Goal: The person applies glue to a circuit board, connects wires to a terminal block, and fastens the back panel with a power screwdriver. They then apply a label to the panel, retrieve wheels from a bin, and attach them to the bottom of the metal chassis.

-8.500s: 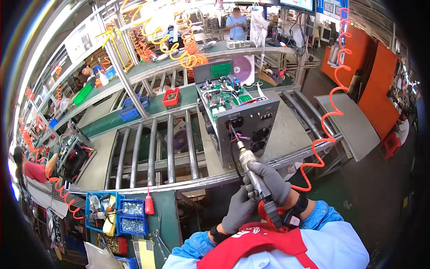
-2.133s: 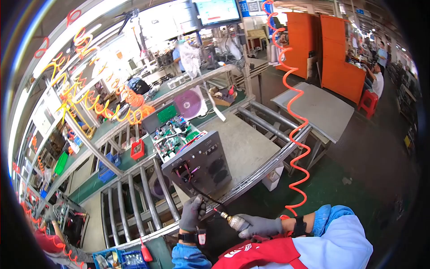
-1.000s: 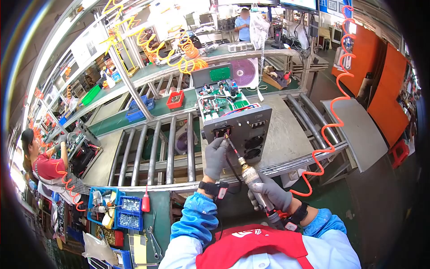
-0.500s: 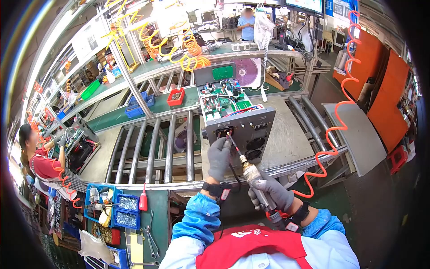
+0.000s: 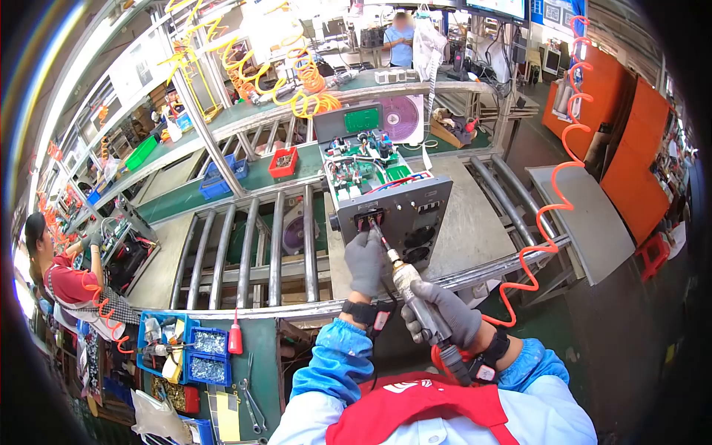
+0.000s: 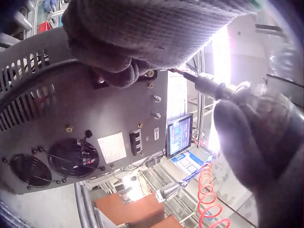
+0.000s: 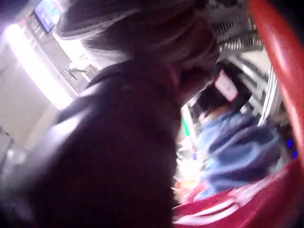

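Note:
A dark metal unit with an open top and exposed circuit boards stands on the conveyor, its panel facing the person. The gloved left hand is at the panel's upper left socket; in the left wrist view its curled fingers cover that spot, and what they pinch is hidden. The gloved right hand grips a power screwdriver, its thin bit reaching up to the left fingertips. A black cable hangs below the left hand. In the right wrist view the dark tool body fills much of the picture.
Metal rollers lie left of the unit. Blue bins of screws, a red bottle and wrenches are at the lower left. A red coiled hose hangs at the right. Another person works at the far left.
Since the frame 2.1 seconds ago, the left hand has moved up to the panel and the screwdriver's bit has come to its fingertips. In the last half second the hands have shifted only slightly.

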{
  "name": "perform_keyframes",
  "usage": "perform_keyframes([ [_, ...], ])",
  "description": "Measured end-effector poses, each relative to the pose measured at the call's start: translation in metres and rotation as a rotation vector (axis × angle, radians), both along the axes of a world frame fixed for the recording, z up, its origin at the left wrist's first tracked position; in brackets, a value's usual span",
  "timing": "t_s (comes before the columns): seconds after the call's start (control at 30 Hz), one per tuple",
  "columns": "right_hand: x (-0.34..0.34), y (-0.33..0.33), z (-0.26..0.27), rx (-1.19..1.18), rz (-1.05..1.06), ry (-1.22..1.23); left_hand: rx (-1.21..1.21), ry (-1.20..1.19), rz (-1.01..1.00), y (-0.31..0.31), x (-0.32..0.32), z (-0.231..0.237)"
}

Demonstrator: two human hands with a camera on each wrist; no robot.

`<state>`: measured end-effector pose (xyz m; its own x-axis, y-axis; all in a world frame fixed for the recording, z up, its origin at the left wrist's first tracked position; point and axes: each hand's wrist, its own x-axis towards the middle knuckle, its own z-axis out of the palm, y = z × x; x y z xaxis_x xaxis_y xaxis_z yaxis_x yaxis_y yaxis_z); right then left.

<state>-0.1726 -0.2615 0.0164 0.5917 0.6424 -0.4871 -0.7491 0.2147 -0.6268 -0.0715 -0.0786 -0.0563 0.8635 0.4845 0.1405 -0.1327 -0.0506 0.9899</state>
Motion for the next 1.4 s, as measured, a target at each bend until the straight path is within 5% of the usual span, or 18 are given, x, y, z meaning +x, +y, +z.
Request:
perform_keyframes([
  [0.1, 0.001, 0.005, -0.004, 0.172, 0.014, 0.090, 0.021, 0.006, 0.026, -0.004, -0.009, 0.017],
  [0.23, -0.014, 0.024, 0.015, -0.076, -0.067, -0.096, 0.124, -0.082, 0.016, 0.002, -0.003, 0.002],
  [0.4, -0.017, 0.034, 0.013, -0.101, -0.085, -0.183, 0.254, -0.037, 0.014, 0.007, 0.000, -0.001],
  [0.9, -0.032, 0.040, 0.009, -0.257, -0.099, -0.412, 0.132, -0.029, -0.107, 0.011, -0.005, 0.000],
  [1.0, -0.053, 0.004, -0.018, -0.357, -0.127, -0.586, 0.218, -0.066, -0.142, 0.020, -0.003, -0.015],
  [1.1, -0.066, -0.053, -0.041, -0.863, -0.157, -0.801, 0.278, -0.232, -0.070, 0.017, -0.002, -0.024],
  [1.13, -0.065, -0.075, -0.042, -1.039, -0.130, -0.719, 0.320, -0.047, -0.183, 0.024, -0.008, -0.015],
  [1.2, -0.056, -0.125, -0.049, -1.238, -0.178, -0.654, 0.260, -0.182, -0.155, 0.017, -0.006, -0.026],
  [1.23, -0.044, -0.160, -0.072, -1.370, -0.206, -0.668, 0.157, -0.063, -0.173, 0.009, -0.016, -0.010],
  [1.27, -0.032, -0.197, -0.090, -1.469, -0.229, -0.592, 0.246, -0.152, -0.124, 0.011, -0.007, -0.031],
  [1.3, -0.019, -0.235, -0.102, -1.559, -0.236, -0.525, 0.445, -0.142, -0.087, -0.007, -0.028, 0.009],
  [1.4, 0.026, -0.348, -0.123, -1.666, -0.368, -0.379, 0.394, -0.187, -0.042, -0.017, -0.016, -0.028],
])
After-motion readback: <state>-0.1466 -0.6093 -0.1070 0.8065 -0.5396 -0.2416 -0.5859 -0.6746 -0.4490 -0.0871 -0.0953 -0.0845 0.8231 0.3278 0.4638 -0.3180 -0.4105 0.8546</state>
